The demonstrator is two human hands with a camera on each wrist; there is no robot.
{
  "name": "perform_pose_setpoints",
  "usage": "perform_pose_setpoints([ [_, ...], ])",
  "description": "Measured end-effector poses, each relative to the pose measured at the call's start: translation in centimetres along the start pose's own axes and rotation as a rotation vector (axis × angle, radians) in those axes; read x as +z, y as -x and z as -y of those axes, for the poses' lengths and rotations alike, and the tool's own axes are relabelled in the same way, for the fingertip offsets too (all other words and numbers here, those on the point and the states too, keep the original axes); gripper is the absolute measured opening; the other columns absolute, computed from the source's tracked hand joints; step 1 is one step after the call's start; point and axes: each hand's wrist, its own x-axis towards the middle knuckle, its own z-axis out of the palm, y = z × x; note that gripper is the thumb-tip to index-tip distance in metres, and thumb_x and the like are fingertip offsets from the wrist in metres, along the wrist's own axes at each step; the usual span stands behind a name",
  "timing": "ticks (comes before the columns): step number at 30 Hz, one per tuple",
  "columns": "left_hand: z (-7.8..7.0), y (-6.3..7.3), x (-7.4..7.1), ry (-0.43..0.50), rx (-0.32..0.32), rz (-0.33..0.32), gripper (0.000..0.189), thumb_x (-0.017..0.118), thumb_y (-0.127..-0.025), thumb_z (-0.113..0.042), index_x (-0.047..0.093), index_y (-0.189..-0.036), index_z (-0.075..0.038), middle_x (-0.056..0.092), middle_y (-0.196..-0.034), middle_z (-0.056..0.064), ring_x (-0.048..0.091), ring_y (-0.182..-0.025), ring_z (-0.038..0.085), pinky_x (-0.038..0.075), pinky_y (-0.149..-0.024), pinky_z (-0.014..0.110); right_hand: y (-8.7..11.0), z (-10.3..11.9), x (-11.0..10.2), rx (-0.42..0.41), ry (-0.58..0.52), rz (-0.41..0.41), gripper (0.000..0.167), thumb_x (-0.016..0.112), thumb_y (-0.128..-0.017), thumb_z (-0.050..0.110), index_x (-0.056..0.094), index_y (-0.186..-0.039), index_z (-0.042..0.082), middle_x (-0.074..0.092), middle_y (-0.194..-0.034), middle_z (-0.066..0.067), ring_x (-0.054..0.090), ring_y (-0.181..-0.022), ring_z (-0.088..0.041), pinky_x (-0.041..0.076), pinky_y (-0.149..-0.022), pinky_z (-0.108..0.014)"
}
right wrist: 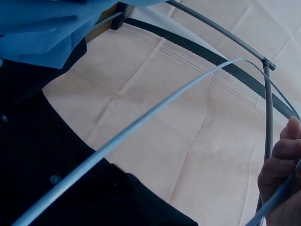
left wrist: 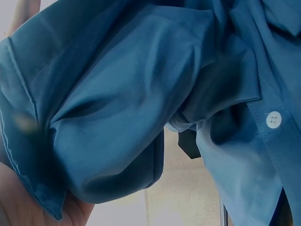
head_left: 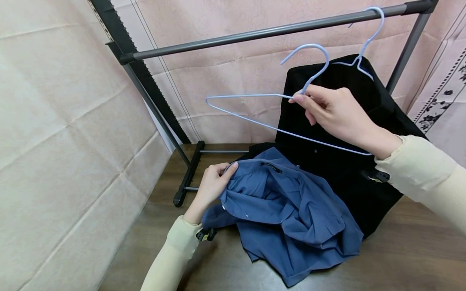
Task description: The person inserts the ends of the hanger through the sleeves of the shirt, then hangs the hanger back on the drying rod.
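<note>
My right hand (head_left: 333, 111) pinches a light blue wire hanger (head_left: 247, 117) at the base of its hook, holding it up below the rack's bar. In the right wrist view the hanger's bottom wire (right wrist: 136, 125) crosses in front of a black garment. My left hand (head_left: 212, 184) grips the edge of a blue shirt (head_left: 291, 210) between thumb and fingers, near its collar. The shirt lies bunched over the table, with a dark label inside the neck. Shirt cloth and a white button (left wrist: 273, 119) fill much of the left wrist view, partly hiding the left hand (left wrist: 42, 202).
A grey metal rack bar (head_left: 233, 38) spans the back. From its right end hangs another blue hanger (head_left: 364, 48) with a black garment (head_left: 364, 101) draping down onto the wooden table (head_left: 145, 250). The rack's foot (head_left: 189, 173) stands behind my left hand. Pale cloth hangs around.
</note>
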Motion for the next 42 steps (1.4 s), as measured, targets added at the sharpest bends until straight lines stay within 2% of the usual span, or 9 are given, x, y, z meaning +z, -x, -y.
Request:
perform_pose_setpoints([
  [5, 0.1, 0.0, -0.1, 0.004, 0.014, 0.001, 0.048, 0.057, -0.102, -0.044, 0.052, -0.066, -0.014, 0.034, -0.054, -0.006, 0.043, -0.051, 0.017, 0.031, -0.054, 0.026, 1.5, 0.0, -0.7, -0.012, 0.022, 0.011, 0.018, 0.056, -0.105, 0.018, 0.072, -0.098, 0.013, 0.051, -0.060, 0.004, 0.046, -0.054, -0.007, 0.034, -0.055, -0.022],
  [8, 0.1, 0.0, -0.2, 0.013, 0.014, 0.001, 0.048, 0.057, -0.102, -0.044, 0.052, -0.066, -0.014, 0.034, -0.054, -0.006, 0.043, -0.051, 0.018, 0.031, -0.054, 0.026, 2.3, 0.1, -1.0, -0.030, 0.027, 0.012, 0.016, 0.058, -0.104, 0.017, 0.070, -0.093, 0.014, 0.050, -0.060, 0.005, 0.046, -0.055, -0.006, 0.035, -0.056, -0.021],
  [12, 0.1, 0.0, -0.2, 0.019, 0.014, 0.002, 0.048, 0.057, -0.102, -0.045, 0.052, -0.066, -0.014, 0.034, -0.054, -0.006, 0.043, -0.051, 0.018, 0.030, -0.054, 0.027, 3.5, 0.1, -1.4, -0.046, 0.030, 0.020, 0.013, 0.060, -0.103, 0.013, 0.071, -0.097, 0.016, 0.049, -0.061, 0.007, 0.045, -0.055, -0.004, 0.035, -0.056, -0.020],
  [18, 0.3, 0.0, -0.3, 0.023, 0.032, 0.006, 0.047, 0.057, -0.102, -0.044, 0.051, -0.066, -0.015, 0.033, -0.055, -0.007, 0.041, -0.051, 0.016, 0.030, -0.054, 0.027, 5.5, -0.5, -1.8, -0.102, -0.005, 0.060, 0.019, 0.061, -0.101, 0.007, 0.074, -0.112, 0.015, 0.048, -0.063, 0.011, 0.042, -0.055, -0.001, 0.034, -0.051, -0.019],
  [23, 0.4, 0.2, -0.3, 0.025, 0.029, 0.007, 0.047, 0.058, -0.102, -0.044, 0.051, -0.066, -0.015, 0.033, -0.055, -0.006, 0.039, -0.051, 0.016, 0.029, -0.054, 0.026, 7.1, -1.4, -1.7, -0.152, -0.032, 0.082, 0.019, 0.061, -0.101, 0.007, 0.073, -0.114, 0.013, 0.044, -0.065, 0.014, 0.038, -0.052, 0.001, 0.031, -0.048, -0.017],
  [30, 0.7, 0.6, -0.2, 0.060, 0.002, 0.012, 0.050, 0.059, -0.100, -0.048, 0.050, -0.066, -0.013, 0.033, -0.057, -0.004, 0.038, -0.053, 0.017, 0.030, -0.056, 0.027, 9.1, -2.0, -1.8, -0.139, -0.043, 0.116, 0.022, 0.063, -0.099, 0.004, 0.073, -0.115, 0.014, 0.042, -0.066, 0.016, 0.034, -0.051, 0.003, 0.029, -0.046, -0.015],
  [35, 0.6, 0.6, -0.2, 0.058, -0.007, 0.010, 0.044, 0.060, -0.100, -0.046, 0.059, -0.071, -0.014, 0.039, -0.059, -0.005, 0.047, -0.059, 0.017, 0.035, -0.059, 0.029, 10.3, -2.3, -1.5, -0.134, -0.059, 0.140, 0.028, 0.064, -0.097, -0.001, 0.072, -0.117, 0.015, 0.042, -0.066, 0.017, 0.036, -0.051, 0.004, 0.031, -0.046, -0.015],
  [42, 0.7, 0.6, -0.3, 0.047, -0.001, 0.021, 0.042, 0.061, -0.102, -0.041, 0.057, -0.070, -0.014, 0.039, -0.059, -0.005, 0.048, -0.059, 0.018, 0.033, -0.058, 0.028, 12.0, -2.7, -0.7, -0.056, -0.066, 0.164, 0.035, 0.065, -0.094, -0.005, 0.072, -0.120, 0.018, 0.039, -0.065, 0.018, 0.035, -0.050, 0.003, 0.030, -0.046, -0.015],
])
